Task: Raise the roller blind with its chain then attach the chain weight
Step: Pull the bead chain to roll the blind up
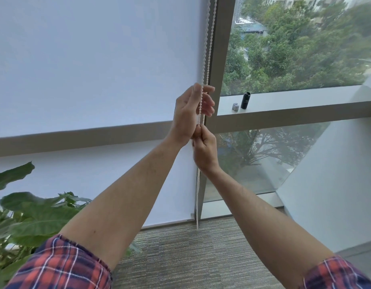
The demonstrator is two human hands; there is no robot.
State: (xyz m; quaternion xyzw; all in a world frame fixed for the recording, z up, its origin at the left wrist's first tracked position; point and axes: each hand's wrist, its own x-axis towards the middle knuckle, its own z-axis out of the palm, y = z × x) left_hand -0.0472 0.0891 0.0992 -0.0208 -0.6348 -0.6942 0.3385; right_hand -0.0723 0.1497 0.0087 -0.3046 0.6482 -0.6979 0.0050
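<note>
A white roller blind point(92, 65) covers the left window down to near the floor. Its white bead chain point(206, 49) hangs in two strands along the blind's right edge beside the window post. My left hand point(191, 113) is raised at the chain, thumb and fingers around a strand at sill height. Just below it my right hand point(204, 149) grips the chain in a fist. The chain's lower loop point(197, 205) hangs down to near the carpet. A small silver chain weight point(235, 106) and a black cylinder point(245, 100) stand on the window ledge point(295, 101) to the right.
A large-leafed green plant point(28, 217) stands at the lower left, close to my left arm. Grey carpet point(191, 257) covers the floor. The uncovered window at the right looks onto trees. A white wall point(337, 184) angles in at the right.
</note>
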